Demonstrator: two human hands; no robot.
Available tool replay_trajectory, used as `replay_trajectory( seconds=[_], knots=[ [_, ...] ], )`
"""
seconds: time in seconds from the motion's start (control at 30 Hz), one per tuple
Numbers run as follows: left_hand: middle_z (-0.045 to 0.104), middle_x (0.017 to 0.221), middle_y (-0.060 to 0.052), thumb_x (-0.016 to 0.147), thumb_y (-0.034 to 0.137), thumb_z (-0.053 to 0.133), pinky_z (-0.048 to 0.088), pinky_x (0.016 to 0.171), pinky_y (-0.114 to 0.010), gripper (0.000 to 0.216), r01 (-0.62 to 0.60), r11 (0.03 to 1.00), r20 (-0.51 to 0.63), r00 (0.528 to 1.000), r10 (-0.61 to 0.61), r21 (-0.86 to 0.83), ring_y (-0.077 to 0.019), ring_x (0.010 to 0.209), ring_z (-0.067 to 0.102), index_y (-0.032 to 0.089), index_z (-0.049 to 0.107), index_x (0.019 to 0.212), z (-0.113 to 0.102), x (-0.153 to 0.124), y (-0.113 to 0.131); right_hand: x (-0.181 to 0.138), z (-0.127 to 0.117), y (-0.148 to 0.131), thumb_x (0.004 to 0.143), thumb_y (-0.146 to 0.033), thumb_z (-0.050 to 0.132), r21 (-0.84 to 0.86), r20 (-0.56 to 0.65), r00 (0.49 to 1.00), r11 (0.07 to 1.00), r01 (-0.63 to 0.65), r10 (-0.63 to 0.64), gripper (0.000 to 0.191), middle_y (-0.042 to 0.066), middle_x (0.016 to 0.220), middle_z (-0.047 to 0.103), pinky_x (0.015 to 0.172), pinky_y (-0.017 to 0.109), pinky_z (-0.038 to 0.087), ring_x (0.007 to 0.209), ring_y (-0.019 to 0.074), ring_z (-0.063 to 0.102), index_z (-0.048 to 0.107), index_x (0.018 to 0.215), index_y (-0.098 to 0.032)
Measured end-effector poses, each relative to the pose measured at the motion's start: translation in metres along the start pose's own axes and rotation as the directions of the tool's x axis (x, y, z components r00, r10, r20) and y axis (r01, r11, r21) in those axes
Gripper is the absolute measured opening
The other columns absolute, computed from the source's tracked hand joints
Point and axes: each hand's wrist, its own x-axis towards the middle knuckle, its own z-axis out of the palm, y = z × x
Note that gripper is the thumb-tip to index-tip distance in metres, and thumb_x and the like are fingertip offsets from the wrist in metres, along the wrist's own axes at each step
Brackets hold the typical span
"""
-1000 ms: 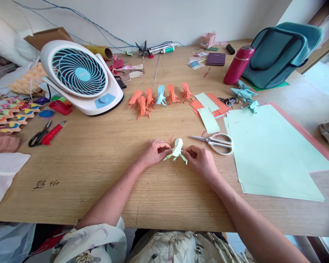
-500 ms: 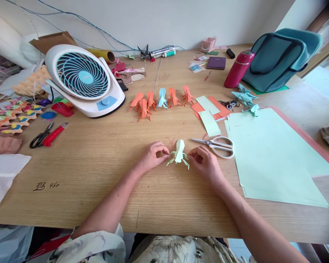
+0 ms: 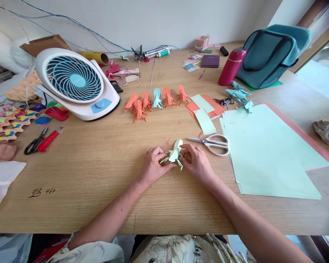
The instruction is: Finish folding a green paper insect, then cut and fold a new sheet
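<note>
A pale green folded paper insect (image 3: 174,153) sits on the wooden table (image 3: 98,171) between my hands. My left hand (image 3: 153,165) pinches its left legs, fingers closed on the paper. My right hand (image 3: 196,163) grips its right side and body, fingers curled on it. White-handled scissors (image 3: 212,143) lie just right of my right hand. A row of several orange paper insects (image 3: 138,106) and one light blue insect (image 3: 156,98) stands farther back.
A white and blue desk fan (image 3: 75,82) stands at the back left. Large pale green sheets (image 3: 265,149) cover the right side. A red bottle (image 3: 231,66) and a teal bag (image 3: 271,53) stand at the back right. Black scissors and a red cutter (image 3: 41,140) lie left.
Both hands have closed in on the green paper insect, and it has tilted to the left. The view has shifted a little.
</note>
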Motion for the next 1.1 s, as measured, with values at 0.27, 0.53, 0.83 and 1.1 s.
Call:
replay_trajectory(
  seconds=[0.27,0.53,0.83,1.1],
  knots=[
    [0.059,0.078,-0.002,0.083,0.038,0.073,0.043,0.071,-0.030,0.021,0.065,0.989,-0.024,0.997,-0.069,-0.130,-0.0167,0.079,0.055,0.020,0.069,0.072,0.002,0.002,0.007,0.000,-0.003,-0.002,0.086,-0.026,0.062,0.172,0.028,0.998,0.983,-0.066,0.062,0.030,0.002,0.088,0.074,0.072,0.031,0.047,0.077,0.0187,0.065,0.058,0.115,-0.023],
    [0.057,0.074,-0.001,0.084,0.033,0.070,0.044,0.068,-0.028,0.020,0.074,0.964,-0.048,0.995,-0.090,-0.254,-0.0153,0.076,0.055,0.019,0.066,0.070,-0.002,0.004,0.013,0.000,-0.007,-0.012,0.085,-0.032,0.062,0.400,0.093,0.988,0.904,-0.151,0.124,0.035,0.001,0.088,0.070,0.059,0.026,0.046,0.065,0.0136,0.060,0.056,0.118,-0.022],
    [0.057,0.077,-0.002,0.084,0.033,0.069,0.047,0.074,-0.032,0.019,0.011,0.982,-0.063,0.998,-0.024,-0.189,-0.0176,0.079,0.055,0.020,0.064,0.072,-0.003,0.003,0.018,0.001,-0.003,-0.012,0.080,-0.030,0.063,0.473,0.107,0.977,0.855,-0.211,0.182,0.040,-0.004,0.074,0.059,0.056,0.024,0.041,0.059,0.0119,0.049,0.055,0.118,-0.022],
    [0.059,0.135,-0.010,0.085,0.020,0.065,0.042,0.110,-0.046,0.002,-0.124,0.968,-0.039,0.992,0.119,-0.216,-0.0280,0.131,0.051,0.020,0.065,0.086,-0.005,0.003,0.017,0.000,-0.004,-0.010,0.084,-0.032,0.063,0.456,0.116,0.984,0.873,-0.175,0.137,0.033,-0.004,0.072,0.059,0.056,0.023,0.040,0.059,0.0120,0.050,0.057,0.115,-0.022]
  ],
)
